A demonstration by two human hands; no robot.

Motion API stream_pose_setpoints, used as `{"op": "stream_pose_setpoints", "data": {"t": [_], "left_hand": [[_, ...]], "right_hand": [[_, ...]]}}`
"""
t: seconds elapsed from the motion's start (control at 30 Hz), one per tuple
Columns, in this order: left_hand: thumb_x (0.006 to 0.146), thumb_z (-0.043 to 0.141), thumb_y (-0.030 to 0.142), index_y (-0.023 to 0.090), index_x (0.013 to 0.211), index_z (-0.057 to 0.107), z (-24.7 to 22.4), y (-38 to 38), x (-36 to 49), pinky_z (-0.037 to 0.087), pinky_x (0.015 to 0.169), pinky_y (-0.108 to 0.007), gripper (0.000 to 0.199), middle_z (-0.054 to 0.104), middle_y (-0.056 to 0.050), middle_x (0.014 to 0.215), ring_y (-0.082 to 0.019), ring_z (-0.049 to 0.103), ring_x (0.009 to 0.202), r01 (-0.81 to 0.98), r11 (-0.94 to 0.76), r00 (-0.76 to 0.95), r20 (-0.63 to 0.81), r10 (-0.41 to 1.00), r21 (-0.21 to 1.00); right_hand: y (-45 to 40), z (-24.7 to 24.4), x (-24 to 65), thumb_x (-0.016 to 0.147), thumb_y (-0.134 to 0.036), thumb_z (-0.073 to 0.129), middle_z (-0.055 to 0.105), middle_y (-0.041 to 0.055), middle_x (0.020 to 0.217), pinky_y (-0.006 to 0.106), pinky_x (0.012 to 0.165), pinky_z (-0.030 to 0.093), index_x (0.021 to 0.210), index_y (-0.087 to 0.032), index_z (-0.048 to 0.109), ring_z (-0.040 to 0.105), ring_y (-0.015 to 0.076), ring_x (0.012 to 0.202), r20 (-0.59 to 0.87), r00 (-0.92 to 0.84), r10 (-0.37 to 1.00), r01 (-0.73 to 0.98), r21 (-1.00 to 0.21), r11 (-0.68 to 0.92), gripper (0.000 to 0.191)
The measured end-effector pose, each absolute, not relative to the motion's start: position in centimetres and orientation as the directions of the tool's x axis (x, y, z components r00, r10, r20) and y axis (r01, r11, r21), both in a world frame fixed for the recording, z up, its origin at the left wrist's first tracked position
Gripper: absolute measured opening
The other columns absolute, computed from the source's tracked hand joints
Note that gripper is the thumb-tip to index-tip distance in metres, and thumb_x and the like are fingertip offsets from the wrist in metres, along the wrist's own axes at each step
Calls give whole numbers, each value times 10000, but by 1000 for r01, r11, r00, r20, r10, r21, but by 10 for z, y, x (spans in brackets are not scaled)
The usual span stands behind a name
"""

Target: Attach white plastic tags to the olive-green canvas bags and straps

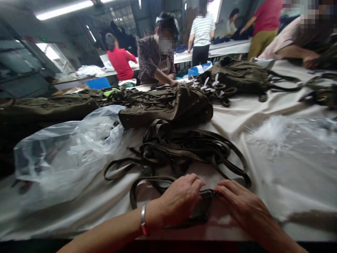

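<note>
A small dark green fabric piece (201,211) with a strap lies at the table's near edge, between my two hands. My left hand (181,196), with a silver bracelet at its wrist, has its fingers curled over the left part of this piece. My right hand (239,202) is closed at the fingertips on the piece's upper right edge. Just beyond them, a tangle of dark straps (184,147) lies on the pale cloth. A strap loop curves out to the left of my left hand. What sits under my left palm is hidden.
Clear plastic bags lie at the left (71,151) and right (297,137) on the cloth-covered table (263,165). Olive canvas bags (168,105) are spread behind the straps. A person (158,52) leans over the far side, with several others beyond.
</note>
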State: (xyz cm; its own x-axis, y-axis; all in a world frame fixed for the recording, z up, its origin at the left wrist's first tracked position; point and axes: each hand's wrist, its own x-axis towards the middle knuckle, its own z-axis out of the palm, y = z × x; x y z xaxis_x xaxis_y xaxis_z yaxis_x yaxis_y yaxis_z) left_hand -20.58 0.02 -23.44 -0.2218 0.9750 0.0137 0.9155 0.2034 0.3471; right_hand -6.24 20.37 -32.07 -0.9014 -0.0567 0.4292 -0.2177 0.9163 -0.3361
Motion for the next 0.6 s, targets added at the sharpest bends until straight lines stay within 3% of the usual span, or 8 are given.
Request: {"op": "stream_pose_setpoints", "data": {"t": [0.1,0.23,0.37,0.5,0.6], "left_hand": [[932,577,127,198,1409,414,-222,-58,-211,439,1113,-436,508,495,-118,1436,-263,480,1315,907,341,-372,90,924,246],[933,580,154,211,1482,319,-233,-131,-222,392,1144,-521,611,404,-144,1500,-296,394,1393,726,668,-688,190,700,164],[901,523,123,186,1374,447,-247,-167,-239,391,1130,-524,483,472,-138,1407,-297,437,1349,611,745,-790,148,595,269],[793,397,13,212,1148,585,-229,-184,-259,480,967,-383,449,571,-63,1204,-215,584,1113,540,724,-784,-55,618,430],[795,402,41,218,1097,598,-213,-197,-267,469,917,-360,402,589,-44,1141,-210,601,1051,534,721,-753,-141,643,443]], "right_hand": [[216,-338,-59,971,-271,499,691,74,1117,322,741,551,1181,-247,641,665,239,970,413,-904,-111,-247,-292,924,254],[225,-351,-60,984,-333,482,677,65,1141,306,783,551,1198,-241,633,664,221,992,457,-878,-139,-281,-259,924,278],[226,-336,-65,968,-270,503,678,57,1086,287,804,542,1147,-228,633,667,194,954,467,-860,-207,-340,-222,914,225],[225,-321,-63,958,-209,492,681,64,1019,282,751,542,1117,-207,623,665,188,899,432,-870,-238,-369,-252,894,206],[223,-320,-61,963,-199,482,685,62,987,276,728,543,1095,-210,627,663,187,875,415,-872,-258,-396,-291,871,196]]}}
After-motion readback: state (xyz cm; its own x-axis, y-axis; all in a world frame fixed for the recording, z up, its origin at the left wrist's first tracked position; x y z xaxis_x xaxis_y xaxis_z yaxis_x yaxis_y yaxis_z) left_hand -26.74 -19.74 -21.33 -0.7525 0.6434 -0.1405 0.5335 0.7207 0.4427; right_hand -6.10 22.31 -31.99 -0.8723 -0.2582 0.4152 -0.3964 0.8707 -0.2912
